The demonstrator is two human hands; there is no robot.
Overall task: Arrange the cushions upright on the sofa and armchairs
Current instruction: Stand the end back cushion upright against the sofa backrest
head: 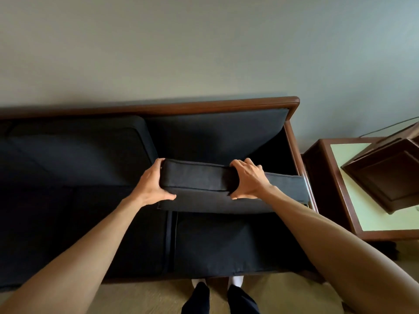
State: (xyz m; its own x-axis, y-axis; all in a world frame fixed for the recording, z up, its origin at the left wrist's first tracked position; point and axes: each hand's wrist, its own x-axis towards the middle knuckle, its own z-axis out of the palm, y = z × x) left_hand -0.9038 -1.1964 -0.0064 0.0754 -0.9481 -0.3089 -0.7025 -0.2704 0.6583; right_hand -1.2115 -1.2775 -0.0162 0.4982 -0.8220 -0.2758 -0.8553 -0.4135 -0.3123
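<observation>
- No brand, label or writing can be read anywhere in view.
- Nearest, at the bottom edge, the person's feet point(217, 291) in dark trousers and white socks stand on a tan carpet point(145, 295), just in front of the sofa.
- The sofa point(181, 105) has a brown wooden frame and dark seat cushions point(226, 241) lying flat, with a seam between two of them.
- Above the right seat, both bare arms reach forward to a dark cushion point(195, 177) held over the seat with one long edge facing the camera.
- The left hand point(152, 184) grips the cushion's left end, thumb under and fingers over the top.
- The right hand point(249, 177) clamps it near the middle, fingers curled over the top edge and thumb below.
- The cushion's right end reaches to the sofa's right wooden arm point(294, 155).
- Behind it a back cushion point(215, 132) leans against the frame; a second back cushion point(79, 150) stands to the left.
- To the right of the sofa stands a wooden bench point(353, 200) with a pale green top, bearing a dark brown box-like thing point(385, 177).
- Farthest is a plain grey-green wall point(204, 46).
</observation>
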